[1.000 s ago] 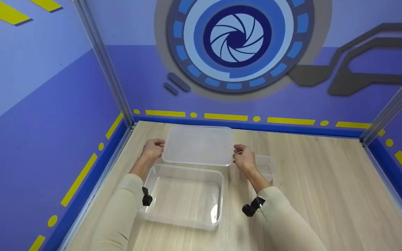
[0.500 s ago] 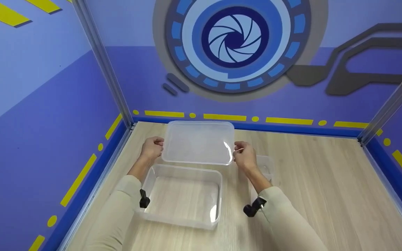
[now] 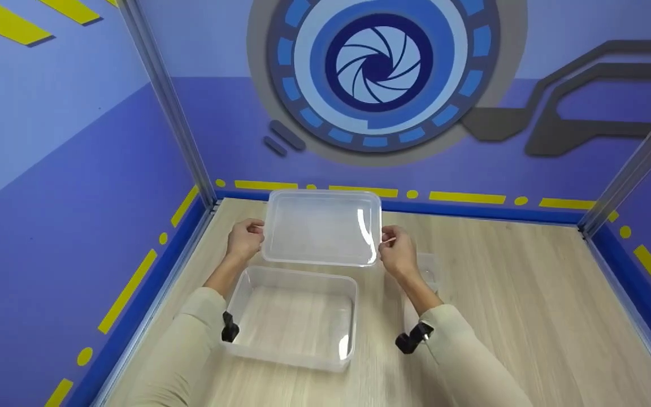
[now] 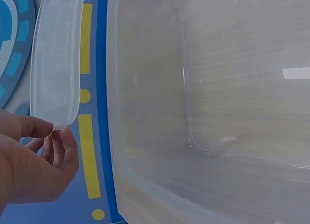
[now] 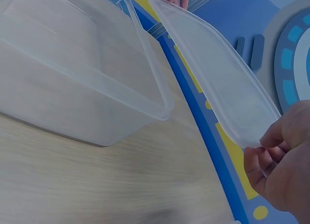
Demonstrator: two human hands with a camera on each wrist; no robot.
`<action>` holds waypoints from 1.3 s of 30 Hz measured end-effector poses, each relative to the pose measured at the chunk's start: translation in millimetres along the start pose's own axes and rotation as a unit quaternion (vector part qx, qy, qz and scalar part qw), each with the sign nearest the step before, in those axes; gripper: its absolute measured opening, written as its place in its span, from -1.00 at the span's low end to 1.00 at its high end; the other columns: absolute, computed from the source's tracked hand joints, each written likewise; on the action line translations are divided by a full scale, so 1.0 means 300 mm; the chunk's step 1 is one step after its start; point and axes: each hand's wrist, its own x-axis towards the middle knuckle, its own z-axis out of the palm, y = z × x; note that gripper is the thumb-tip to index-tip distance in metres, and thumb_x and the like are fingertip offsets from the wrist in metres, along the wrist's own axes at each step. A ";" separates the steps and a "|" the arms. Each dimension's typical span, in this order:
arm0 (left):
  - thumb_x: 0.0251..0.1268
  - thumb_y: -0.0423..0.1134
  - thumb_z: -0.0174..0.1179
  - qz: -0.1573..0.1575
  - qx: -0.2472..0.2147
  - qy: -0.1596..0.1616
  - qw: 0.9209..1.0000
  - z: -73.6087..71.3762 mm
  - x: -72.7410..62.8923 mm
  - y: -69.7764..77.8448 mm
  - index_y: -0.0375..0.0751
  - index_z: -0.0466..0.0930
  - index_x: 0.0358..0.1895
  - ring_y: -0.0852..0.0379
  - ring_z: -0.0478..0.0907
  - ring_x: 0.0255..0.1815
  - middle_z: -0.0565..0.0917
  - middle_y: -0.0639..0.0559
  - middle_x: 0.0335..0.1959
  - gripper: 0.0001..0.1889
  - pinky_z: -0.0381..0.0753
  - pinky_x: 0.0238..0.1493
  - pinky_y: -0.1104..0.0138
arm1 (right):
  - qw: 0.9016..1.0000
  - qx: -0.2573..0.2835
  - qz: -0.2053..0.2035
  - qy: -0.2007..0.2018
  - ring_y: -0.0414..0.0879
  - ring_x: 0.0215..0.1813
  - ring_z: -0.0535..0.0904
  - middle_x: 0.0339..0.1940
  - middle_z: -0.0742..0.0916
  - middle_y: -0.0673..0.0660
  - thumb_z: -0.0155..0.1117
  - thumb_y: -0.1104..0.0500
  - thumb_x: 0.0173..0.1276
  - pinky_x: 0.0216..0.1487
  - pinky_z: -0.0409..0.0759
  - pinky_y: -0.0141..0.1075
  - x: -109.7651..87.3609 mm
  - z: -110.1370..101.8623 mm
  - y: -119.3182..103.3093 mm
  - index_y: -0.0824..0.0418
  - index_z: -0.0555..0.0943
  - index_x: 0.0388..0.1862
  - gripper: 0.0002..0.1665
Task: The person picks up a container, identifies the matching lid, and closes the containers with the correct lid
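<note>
Between my two hands a clear plastic lid is held up behind a large clear plastic container. My left hand pinches its left edge, thumb and fingertips meeting at the rim in the left wrist view, where the lid is seen almost edge-on. My right hand pinches the opposite edge; in the right wrist view the lid slants between both hands. The container stands uncovered on the table, nearer to me than the lid, with nothing seen inside.
A smaller clear container stands partly hidden behind my right hand and forearm. The wooden tabletop is bounded by a blue patterned back wall and side walls with metal corner posts.
The lid has tipped up, its far edge rising in the head view until it overlaps the back wall's yellow stripe. Both hands have shifted up slightly and keep their pinch.
</note>
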 end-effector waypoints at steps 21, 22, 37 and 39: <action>0.38 -0.54 0.13 0.015 0.029 0.000 0.999 -0.034 -0.050 0.042 -0.36 0.59 0.22 0.09 0.53 -0.25 0.60 -0.17 -0.10 -0.63 0.51 -0.36 0.42 | 0.999 -0.015 0.024 -0.035 0.06 -0.07 0.63 -0.06 0.65 0.26 0.29 0.29 0.51 -0.18 0.79 -0.17 -0.047 -0.053 -0.071 0.43 0.59 0.28 -0.57; 0.38 -0.54 0.13 0.017 0.028 -0.001 0.999 -0.036 -0.052 0.045 -0.36 0.58 0.22 0.09 0.52 -0.25 0.59 -0.16 -0.10 -0.63 0.51 -0.35 0.42 | 0.999 -0.011 0.024 -0.037 0.06 -0.06 0.63 -0.05 0.65 0.26 0.29 0.28 0.52 -0.16 0.79 -0.14 -0.051 -0.056 -0.072 0.43 0.59 0.29 -0.57; 0.40 -0.53 0.13 0.033 0.027 0.012 0.999 -0.031 -0.058 0.051 -0.27 0.54 0.21 0.07 0.52 -0.27 0.54 -0.11 -0.16 -0.64 0.51 -0.34 0.38 | 0.998 0.019 0.020 -0.063 0.07 0.05 0.61 0.07 0.65 0.28 0.28 0.19 0.59 -0.03 0.78 -0.12 -0.061 -0.090 -0.108 0.38 0.54 0.41 -0.49; 0.40 -0.52 0.14 0.037 0.036 0.018 0.999 -0.030 -0.062 0.047 -0.27 0.54 0.21 0.06 0.51 -0.26 0.55 -0.11 -0.17 -0.65 0.49 -0.34 0.36 | 0.998 0.022 0.022 -0.062 0.07 0.05 0.62 0.07 0.65 0.28 0.29 0.22 0.56 -0.06 0.77 -0.19 -0.064 -0.086 -0.109 0.38 0.53 0.42 -0.48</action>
